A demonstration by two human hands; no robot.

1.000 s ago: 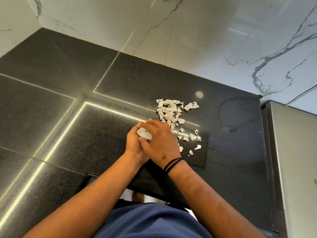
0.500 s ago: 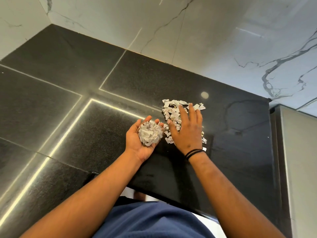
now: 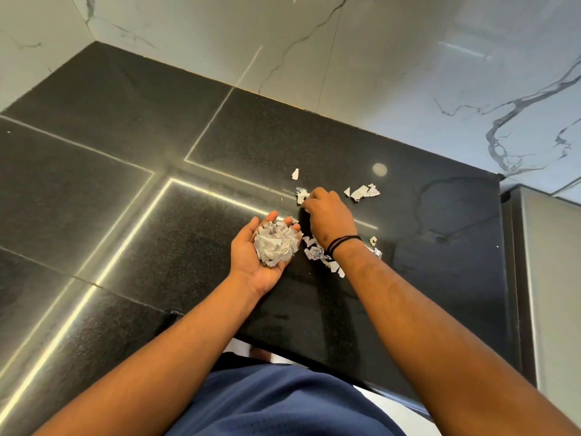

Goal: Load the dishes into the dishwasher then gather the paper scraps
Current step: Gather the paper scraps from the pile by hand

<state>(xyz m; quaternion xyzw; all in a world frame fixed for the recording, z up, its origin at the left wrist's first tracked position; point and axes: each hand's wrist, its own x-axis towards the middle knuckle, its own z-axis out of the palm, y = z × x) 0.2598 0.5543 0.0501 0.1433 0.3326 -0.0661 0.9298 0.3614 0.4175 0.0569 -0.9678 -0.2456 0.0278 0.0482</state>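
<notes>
- Left hand (image 3: pixel 257 256): centre frame, palm up, grip cupped around crumpled paper wad (image 3: pixel 276 243).
- Right hand (image 3: pixel 330 220): knuckles up, fingers curled, pinching paper scraps (image 3: pixel 364 192) beneath it.
- Tabletop (image 3: pixel 157 146): glossy black speckled stone; torn white scraps scattered around the right wrist.

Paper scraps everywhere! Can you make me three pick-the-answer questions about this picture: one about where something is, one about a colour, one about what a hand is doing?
1. Where is the wad of paper scraps?
A in the left hand
B on the floor
C on the wall

2. What colour is the countertop?
A white
B black
C red

3. How is the left hand?
A clenched in a fist
B palm up, cupped
C flat on the counter

Answers: A, the wad sits in the palm; B, the stone is dark and glossy; B, its fingers curve up around the wad.
</notes>
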